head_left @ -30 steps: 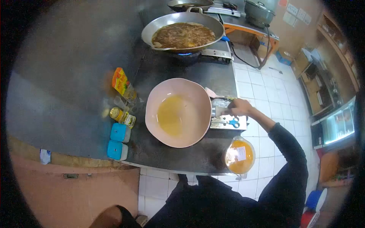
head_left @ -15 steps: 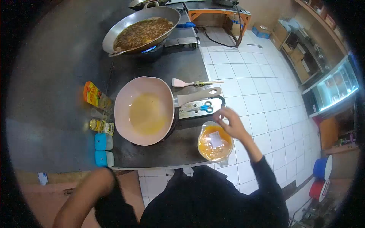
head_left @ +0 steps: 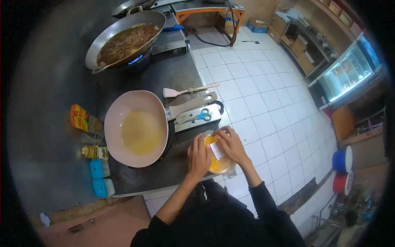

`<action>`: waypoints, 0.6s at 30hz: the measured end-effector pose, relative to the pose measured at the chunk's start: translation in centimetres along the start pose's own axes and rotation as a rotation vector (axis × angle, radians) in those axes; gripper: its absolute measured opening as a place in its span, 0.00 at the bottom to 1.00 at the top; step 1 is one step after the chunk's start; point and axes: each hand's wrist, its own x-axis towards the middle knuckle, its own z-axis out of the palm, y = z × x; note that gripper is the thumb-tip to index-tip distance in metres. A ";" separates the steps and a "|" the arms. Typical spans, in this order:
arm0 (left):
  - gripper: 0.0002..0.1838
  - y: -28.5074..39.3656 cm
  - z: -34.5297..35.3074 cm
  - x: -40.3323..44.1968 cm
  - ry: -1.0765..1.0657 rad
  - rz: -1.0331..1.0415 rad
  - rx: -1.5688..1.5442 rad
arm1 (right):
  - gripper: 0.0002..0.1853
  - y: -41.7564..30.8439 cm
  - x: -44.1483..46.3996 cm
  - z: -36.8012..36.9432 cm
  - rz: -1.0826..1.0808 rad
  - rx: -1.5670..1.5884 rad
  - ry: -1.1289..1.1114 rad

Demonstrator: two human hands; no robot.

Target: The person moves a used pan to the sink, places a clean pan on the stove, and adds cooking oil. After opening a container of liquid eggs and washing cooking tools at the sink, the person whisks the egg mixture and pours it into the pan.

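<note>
Both hands are on a round clear plastic tub [head_left: 222,165] with orange-yellow contents and a white label on top, at the counter's front edge. My left hand [head_left: 200,158] grips its left side, fingers curled at the rim. From the right, my right hand [head_left: 231,145] holds the far rim with bent fingers. Just left of the tub, a pink pan [head_left: 114,136] stands on a burner with a shallow layer of yellowish oil in it. Blue-handled scissors [head_left: 203,115] lie on the stove's metal panel, below the pan handle.
A large wok [head_left: 94,49] of bubbling brown food sits over a blue flame at the back. A pink spatula [head_left: 171,92] lies behind the pan handle. Along the left stand a red-yellow pouch [head_left: 80,117], a yellow-capped jar [head_left: 87,151] and two blue-lidded boxes [head_left: 99,168].
My left hand has come up from the lower left onto the tub. My right hand has closed in on its rim. The view has shifted right.
</note>
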 end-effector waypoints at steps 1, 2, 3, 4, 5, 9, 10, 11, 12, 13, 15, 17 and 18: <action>0.18 -0.3 0.5 0.1 0.034 -0.050 -0.119 | 0.12 0.4 0.5 0.0 0.010 0.048 -0.027; 0.17 -0.6 0.9 0.1 0.070 -0.101 -0.235 | 0.12 0.9 1.3 -0.2 0.006 0.049 -0.032; 0.17 -0.7 1.2 0.1 0.077 -0.106 -0.231 | 0.12 1.6 2.5 -0.4 0.005 0.160 0.022; 0.17 -0.6 1.7 0.0 0.128 -0.155 -0.306 | 0.13 2.1 4.0 -0.6 0.004 0.272 0.075; 0.17 -0.6 2.0 0.0 0.181 -0.203 -0.380 | 0.14 2.5 5.8 -0.8 -0.056 0.092 0.060; 0.15 -1.0 3.2 -0.2 0.291 -0.301 -0.504 | 0.15 7.5 11.5 3.3 -0.313 -0.330 -0.062; 0.14 -1.1 3.1 -0.2 0.236 -0.365 -0.473 | 0.14 7.9 12.5 4.1 -0.399 -0.409 -0.078; 0.14 -1.1 3.0 -0.3 0.183 -0.434 -0.443 | 0.14 8.4 13.4 4.6 -0.425 -0.397 -0.094; 0.14 -1.3 3.1 -0.2 0.212 -0.452 -0.435 | 0.14 8.8 14.2 5.1 -0.456 -0.475 -0.184; 0.14 -1.6 3.1 0.1 0.213 -0.408 -0.460 | 0.13 8.9 14.8 5.3 -0.489 -0.553 -0.273; 0.13 -2.3 3.2 0.7 0.250 -0.378 -0.476 | 0.12 8.6 15.6 5.0 -0.525 -0.613 -0.360; 0.14 -3.0 3.1 1.8 0.058 -0.323 -0.483 | 0.14 7.9 15.9 3.3 -0.465 -0.729 -0.456; 0.13 -2.9 3.1 2.4 0.025 -0.329 -0.511 | 0.14 8.4 15.9 2.4 -0.505 -0.727 -0.465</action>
